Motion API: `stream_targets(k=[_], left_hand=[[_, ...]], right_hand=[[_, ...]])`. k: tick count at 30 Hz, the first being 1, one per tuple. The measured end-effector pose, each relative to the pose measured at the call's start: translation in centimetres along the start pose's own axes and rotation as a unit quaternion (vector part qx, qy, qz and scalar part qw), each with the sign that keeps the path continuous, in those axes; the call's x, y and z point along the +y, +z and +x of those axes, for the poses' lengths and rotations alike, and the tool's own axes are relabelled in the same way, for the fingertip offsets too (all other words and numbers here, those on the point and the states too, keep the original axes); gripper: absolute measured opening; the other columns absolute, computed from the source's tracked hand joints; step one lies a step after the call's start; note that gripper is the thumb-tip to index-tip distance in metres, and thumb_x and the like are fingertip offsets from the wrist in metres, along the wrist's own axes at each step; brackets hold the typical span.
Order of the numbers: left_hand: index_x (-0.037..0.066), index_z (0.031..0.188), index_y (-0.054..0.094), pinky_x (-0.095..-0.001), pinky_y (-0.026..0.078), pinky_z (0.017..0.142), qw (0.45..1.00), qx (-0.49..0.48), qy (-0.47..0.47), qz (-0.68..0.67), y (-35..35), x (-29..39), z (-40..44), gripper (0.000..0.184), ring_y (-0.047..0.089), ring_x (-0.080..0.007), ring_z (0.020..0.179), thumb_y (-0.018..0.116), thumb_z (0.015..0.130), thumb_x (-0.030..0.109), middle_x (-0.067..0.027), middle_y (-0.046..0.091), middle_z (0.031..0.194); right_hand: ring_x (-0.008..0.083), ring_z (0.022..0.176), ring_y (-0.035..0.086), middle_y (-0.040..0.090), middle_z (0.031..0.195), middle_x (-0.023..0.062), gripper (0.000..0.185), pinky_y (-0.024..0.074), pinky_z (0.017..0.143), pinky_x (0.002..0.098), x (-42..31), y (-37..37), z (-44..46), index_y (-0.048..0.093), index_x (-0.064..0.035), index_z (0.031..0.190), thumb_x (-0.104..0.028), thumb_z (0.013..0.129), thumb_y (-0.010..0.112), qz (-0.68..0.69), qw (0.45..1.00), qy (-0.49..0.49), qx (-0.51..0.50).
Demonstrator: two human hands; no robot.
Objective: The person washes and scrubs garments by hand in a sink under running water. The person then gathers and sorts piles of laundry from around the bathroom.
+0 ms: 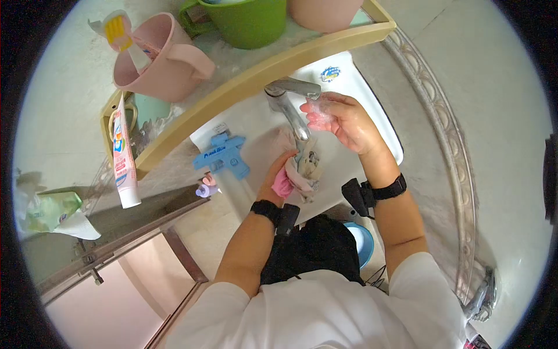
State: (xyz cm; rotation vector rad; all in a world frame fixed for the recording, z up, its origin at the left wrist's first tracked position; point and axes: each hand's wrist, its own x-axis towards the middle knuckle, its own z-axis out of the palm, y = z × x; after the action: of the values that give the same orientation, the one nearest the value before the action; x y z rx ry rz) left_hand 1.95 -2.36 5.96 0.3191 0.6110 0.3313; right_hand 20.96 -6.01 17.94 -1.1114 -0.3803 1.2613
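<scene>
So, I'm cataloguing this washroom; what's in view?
Sink: one, white, centre
Faucet: one, silver, at sink
Shelf: one, tan-rimmed, above sink
Pink mugs: two, on shelf
Green mug: one, between them
Toothbrush: one, white-yellow, left mug
Tube: one, white, shelf's left end
Cloth: count unclear, pink and pale, in sink
Flat item: one, blue, sink's left
Packet: one, green-white, far left
Basin: one, blue, near legs
Wrist devices: two, black
Left hand: one, bare, on cloth
Right hand: one, foamy, near faucet
</scene>
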Motion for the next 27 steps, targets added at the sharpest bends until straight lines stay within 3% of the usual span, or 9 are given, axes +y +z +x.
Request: stream_targets(k=[5,7,11,13,16,18,22,25,27], left_hand=[[0.005,0.120,0.046,-0.0346,0.042,0.095,0.996,-0.082,0.014,0.020,-1.5,-1.1,2.0,0.035,0.051,-0.0220,0.110,0.047,0.090,0.023,-0.0112,0.050,0.118],[0.007,0.116,0.049,-0.0335,0.044,0.092,0.997,0.003,-0.073,0.031,1.4,0.1,1.5,0.034,0.053,-0.0217,0.104,0.051,0.088,0.026,-0.0092,0.052,0.112],[0.009,0.110,0.053,-0.0334,0.046,0.088,0.994,0.012,-0.094,0.061,0.8,-0.3,1.8,0.031,0.055,-0.0206,0.099,0.054,0.086,0.028,-0.0071,0.054,0.108],[0.004,0.107,0.052,-0.0343,0.053,0.070,0.996,0.047,-0.067,0.035,1.6,-0.1,1.1,0.037,0.062,-0.0235,0.078,0.063,0.076,0.020,-0.0105,0.059,0.093],[0.003,0.103,0.055,-0.0342,0.053,0.065,0.993,0.075,-0.063,0.058,2.0,0.6,-0.5,0.033,0.062,-0.0231,0.076,0.064,0.075,0.018,-0.0103,0.061,0.088],[0.003,0.101,0.056,-0.0340,0.052,0.064,0.990,0.084,-0.083,0.073,0.3,0.1,0.3,0.031,0.062,-0.0225,0.075,0.064,0.074,0.017,-0.0100,0.061,0.086],[0.001,0.100,0.057,-0.0330,0.052,0.064,0.973,0.088,-0.098,0.189,-3.3,-0.1,0.9,0.031,0.062,-0.0207,0.075,0.066,0.072,0.013,-0.0101,0.062,0.084],[0.000,0.105,0.054,-0.0326,0.052,0.065,0.975,0.087,-0.119,0.167,-3.9,-0.1,1.1,0.038,0.061,-0.0198,0.077,0.067,0.071,0.012,-0.0102,0.061,0.087],[0.001,0.108,0.051,-0.0323,0.051,0.066,0.977,0.079,-0.118,0.159,-4.6,-0.4,1.8,0.042,0.061,-0.0195,0.078,0.067,0.071,0.011,-0.0099,0.060,0.089]], right_hand=[[0.0250,0.092,0.060,0.058,0.106,0.0234,0.033,0.0518,0.078,0.0343,-1.0,1.7,-0.2,0.044,0.0116,0.114,-0.004,0.085,0.044,-0.021,1.000,-0.012,0.001],[0.0252,0.093,0.060,0.058,0.106,0.0235,0.033,0.0518,0.078,0.0346,-1.4,2.3,-0.2,0.044,0.0120,0.113,-0.003,0.084,0.044,-0.013,0.999,-0.029,0.006],[0.0254,0.092,0.059,0.058,0.106,0.0198,0.031,0.0509,0.080,0.0360,-0.1,0.7,-0.2,0.047,0.0080,0.114,-0.005,0.085,0.044,0.011,1.000,-0.023,0.005],[0.0255,0.092,0.059,0.059,0.106,0.0181,0.030,0.0502,0.081,0.0372,2.8,-1.3,-0.2,0.048,0.0058,0.113,-0.008,0.086,0.045,0.031,0.999,-0.028,0.011],[0.0270,0.094,0.057,0.059,0.105,0.0160,0.030,0.0470,0.086,0.0414,9.3,-3.8,-0.1,0.050,0.0013,0.111,-0.018,0.088,0.047,0.076,0.989,0.034,0.124],[0.0276,0.098,0.056,0.058,0.104,0.0156,0.031,0.0433,0.090,0.0450,12.8,-4.3,0.3,0.052,-0.0021,0.108,-0.027,0.090,0.048,0.349,0.933,0.077,-0.031],[0.0305,0.105,0.053,0.051,0.122,0.0169,0.047,0.0365,0.097,0.0466,13.3,-2.1,1.4,0.045,-0.0019,0.123,-0.037,0.092,0.038,0.433,0.893,0.115,-0.046],[0.0363,0.113,0.048,0.051,0.122,0.0201,0.055,0.0322,0.099,0.0516,14.3,-2.8,2.6,0.039,0.0000,0.128,-0.041,0.093,0.030,0.446,0.873,0.135,-0.145],[0.0358,0.113,0.048,0.051,0.122,0.0197,0.053,0.0320,0.100,0.0513,13.7,-3.4,1.9,0.041,0.0017,0.126,-0.039,0.093,0.031,0.420,0.884,0.148,-0.142]])
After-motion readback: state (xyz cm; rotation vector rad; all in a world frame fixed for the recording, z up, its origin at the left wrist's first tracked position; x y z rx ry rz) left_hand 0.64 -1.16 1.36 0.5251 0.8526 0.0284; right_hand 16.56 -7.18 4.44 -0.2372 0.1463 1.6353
